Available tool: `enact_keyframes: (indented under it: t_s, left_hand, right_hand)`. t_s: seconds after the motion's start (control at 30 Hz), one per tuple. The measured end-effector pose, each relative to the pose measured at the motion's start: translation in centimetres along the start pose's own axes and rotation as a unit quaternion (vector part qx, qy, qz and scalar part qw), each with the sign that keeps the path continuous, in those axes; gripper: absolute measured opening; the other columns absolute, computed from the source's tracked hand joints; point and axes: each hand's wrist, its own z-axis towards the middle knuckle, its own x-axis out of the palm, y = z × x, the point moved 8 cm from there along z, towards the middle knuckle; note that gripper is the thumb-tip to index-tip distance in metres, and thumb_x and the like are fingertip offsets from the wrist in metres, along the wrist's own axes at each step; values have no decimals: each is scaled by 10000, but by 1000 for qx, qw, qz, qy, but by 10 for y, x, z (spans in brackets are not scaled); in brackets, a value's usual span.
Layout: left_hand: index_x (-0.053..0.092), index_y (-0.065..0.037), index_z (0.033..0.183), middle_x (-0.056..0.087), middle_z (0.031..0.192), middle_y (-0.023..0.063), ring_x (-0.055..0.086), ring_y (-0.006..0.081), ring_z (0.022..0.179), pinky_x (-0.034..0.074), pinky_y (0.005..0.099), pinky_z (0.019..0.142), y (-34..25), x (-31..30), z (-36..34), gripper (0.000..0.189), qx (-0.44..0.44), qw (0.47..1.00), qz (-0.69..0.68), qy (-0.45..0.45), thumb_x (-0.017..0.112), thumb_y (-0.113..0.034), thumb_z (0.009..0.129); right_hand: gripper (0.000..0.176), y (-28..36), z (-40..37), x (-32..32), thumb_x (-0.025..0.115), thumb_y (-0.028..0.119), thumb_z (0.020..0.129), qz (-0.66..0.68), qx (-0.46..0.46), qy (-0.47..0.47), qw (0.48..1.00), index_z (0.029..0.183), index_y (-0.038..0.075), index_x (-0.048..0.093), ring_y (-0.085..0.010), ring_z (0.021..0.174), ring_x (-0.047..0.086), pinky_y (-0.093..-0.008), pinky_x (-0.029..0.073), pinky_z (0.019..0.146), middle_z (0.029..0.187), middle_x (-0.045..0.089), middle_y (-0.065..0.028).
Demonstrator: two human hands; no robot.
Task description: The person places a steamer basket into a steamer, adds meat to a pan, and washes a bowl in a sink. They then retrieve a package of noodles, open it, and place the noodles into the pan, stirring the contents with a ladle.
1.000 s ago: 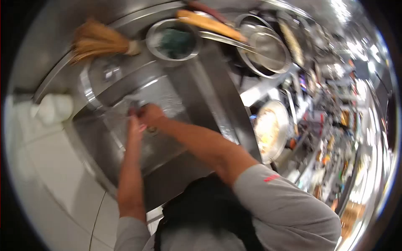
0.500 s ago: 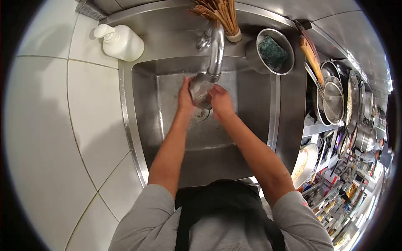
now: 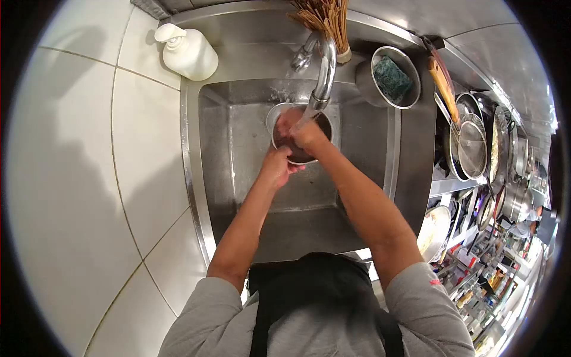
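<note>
A round metal bowl (image 3: 302,156) is tilted up toward me in the steel sink (image 3: 297,235), under the faucet (image 3: 326,71). Water runs from the spout into it. My left hand (image 3: 277,166) grips the bowl's near left rim, thumb on the edge and fingers curled underneath. Inside the bowl is my right hand (image 3: 304,132), wet and smeared by motion; its fingers do not show clearly, nor does anything they may hold.
A white pump bottle (image 3: 190,55) stands at the back left. Behind the faucet is a bundle of thin wooden sticks (image 3: 326,21). A metal pot (image 3: 410,98) with a green scouring pad (image 3: 392,79) sits at the back right. Strainers (image 3: 471,149) and pans line the right side.
The bowl has turned from showing its outer side to opening toward me. My left hand has shifted to its near rim, and my right hand has moved inside it.
</note>
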Motion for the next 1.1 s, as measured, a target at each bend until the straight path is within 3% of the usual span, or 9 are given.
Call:
enact_keyframes:
  t_s: [0.2,0.37,0.47,0.57,0.67,0.77,0.8,0.93,1.1]
  left_hand:
    - [563,-44,1264,680,1090,119,687,235,908,597,357,645,-51,-60,5,378,-51,987,151,-15,582,-296,982]
    - [605,-131,1209,689,1027,27,648,191,900,532,375,740,-31,-42,40,365,-118,974,-192,33,597,-402,964]
    - [628,-120,1236,689,1131,92,665,279,993,513,403,828,17,-77,110,455,29,990,42,-133,638,-445,917]
    - [664,-127,1171,686,1174,127,667,331,1007,456,471,961,3,-18,106,404,331,566,754,-36,683,-376,853]
    - [671,-146,1244,624,1327,93,497,325,1283,277,497,1160,35,-49,132,483,204,746,632,-48,702,-342,803]
    - [641,-185,1344,547,1454,53,288,282,1482,110,523,1259,58,-51,158,544,214,560,801,17,694,-287,812]
    - [633,-187,1355,545,1451,59,303,277,1476,112,539,1255,53,-56,163,544,174,648,741,22,688,-265,820]
    - [753,-190,1051,708,1143,52,576,265,1223,124,603,1233,62,-63,212,241,360,395,843,58,662,-177,828]
    - [714,-91,855,718,819,77,672,316,772,475,430,838,19,-49,196,133,329,695,638,41,632,-188,893]
  right_hand:
    - [356,85,-80,-5,516,346,1002,-498,-197,146,832,970,59,724,-415,986,659,-495,515,907,1015,706,-198]
    - [322,110,-55,-28,522,310,997,-219,-20,36,975,956,50,708,-415,940,661,-506,524,824,979,694,-195]
    - [272,84,-22,-36,552,268,970,-207,-115,-141,961,936,27,673,-428,883,659,-528,508,780,895,675,-227]
    - [234,103,-81,-53,579,250,946,-253,18,-105,961,932,38,676,-433,903,658,-522,516,780,890,683,-224]
    - [198,61,-140,-64,611,233,921,-310,77,-58,946,955,60,703,-431,939,659,-508,524,796,936,692,-219]
    - [180,33,-197,-61,628,215,907,-284,119,-10,951,960,66,715,-419,910,665,-497,529,814,922,691,-197]
    - [175,30,-209,-57,627,209,907,-287,113,8,951,961,66,713,-416,903,666,-495,530,814,924,690,-193]
    - [146,16,-232,-40,623,190,914,-319,79,62,942,955,73,699,-404,881,668,-492,538,805,940,688,-183]
    - [140,24,-215,-43,622,216,926,-384,106,75,914,928,86,673,-392,872,666,-497,540,780,936,688,-178]
